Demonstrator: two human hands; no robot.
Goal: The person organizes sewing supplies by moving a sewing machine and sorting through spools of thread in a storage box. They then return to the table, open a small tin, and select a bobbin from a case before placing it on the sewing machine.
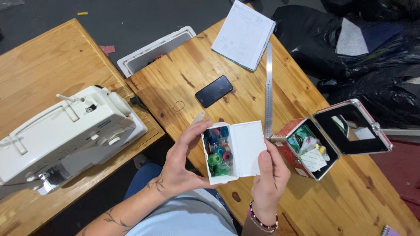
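A small white plastic box (pixel 247 150) is held open in front of me, its lid swung out to the right. Inside lie several thread bobbins (pixel 218 150) in blue, green, pink and teal. My left hand (pixel 179 168) grips the box's left side and bottom, thumb along its edge. My right hand (pixel 271 177) supports the open lid from below, thumb pressed on the lid. A beaded bracelet circles my right wrist.
A white sewing machine (pixel 65 131) stands on the left table. On the right wooden table (pixel 350 196) lie a black phone (pixel 214 91), a notebook (pixel 244 34), a metal ruler (pixel 269 87), a rubber band (pixel 179 105) and an open red sewing case (pixel 332 137) with mirrored lid.
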